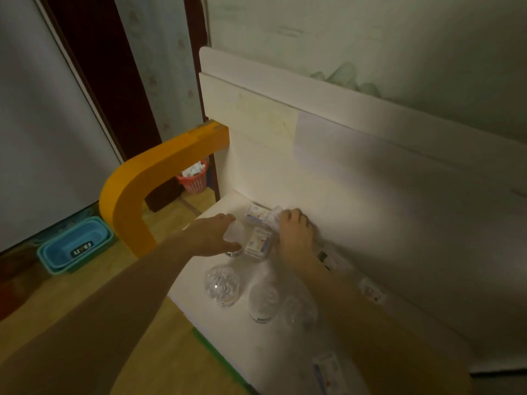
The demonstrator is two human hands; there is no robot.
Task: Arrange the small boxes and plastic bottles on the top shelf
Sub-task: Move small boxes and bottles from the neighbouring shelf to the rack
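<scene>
On the white top shelf (219, 208) my left hand (216, 233) wraps around a white plastic bottle (235, 233) near the shelf's left end. My right hand (293, 228) presses on a crinkled clear packet (273, 216) against the back panel. Between the hands lie two small white boxes: one (256, 214) at the back, another (259, 243) closer to me. Nearer along the shelf stand three clear plastic bottles: a crumpled one (222, 285), a labelled one (262, 302) and a faint third (299, 312) beside my right forearm. Another small box (326, 372) lies at the near end.
A tall white back panel (370, 172) rises behind the shelf. Small packets (372, 289) lean along its base. An orange curved frame (134, 189) stands left of the shelf. On the wooden floor are blue baskets (75, 246) and a red basket (194, 179).
</scene>
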